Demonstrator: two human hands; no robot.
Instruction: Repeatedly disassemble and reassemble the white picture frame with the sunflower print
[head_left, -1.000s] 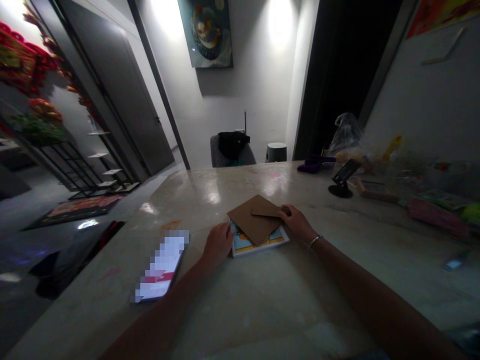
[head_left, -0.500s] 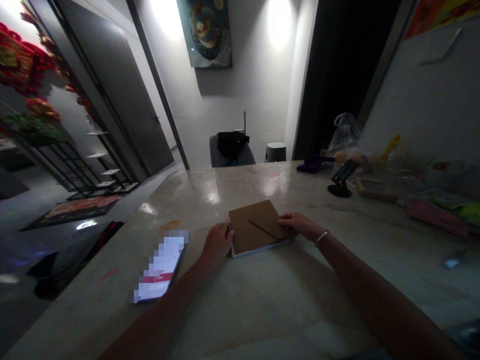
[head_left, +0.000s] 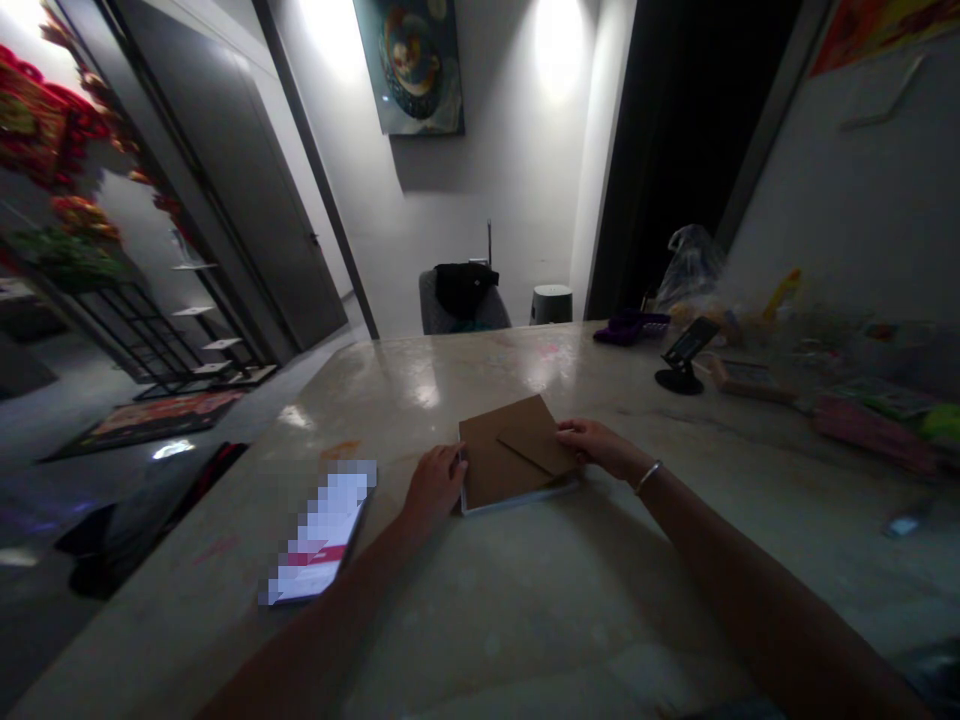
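Observation:
A picture frame lies face down on the table, its brown backing board (head_left: 491,465) turned up and a triangular stand flap (head_left: 529,445) showing on it. Along the near side runs the white rim of the frame (head_left: 517,497). My left hand (head_left: 437,480) is closed on the left edge, thumb on top of the board. At the right edge, my right hand (head_left: 592,443) pinches the backing board near the flap's wide end; its lower fingers are partly hidden. The board sits slightly off the near rim.
A phone (head_left: 322,535) with a lit, blurred-out screen lies left of my left forearm. On the marble table (head_left: 480,610), farther right, stand a black phone holder (head_left: 681,360), a purple item (head_left: 630,327) and assorted clutter. A chair (head_left: 433,305) is beyond the far edge.
The backing board has shifted slightly away from me, and more of the white near rim shows. My right hand has moved up a little with it; my left hand stays in place.

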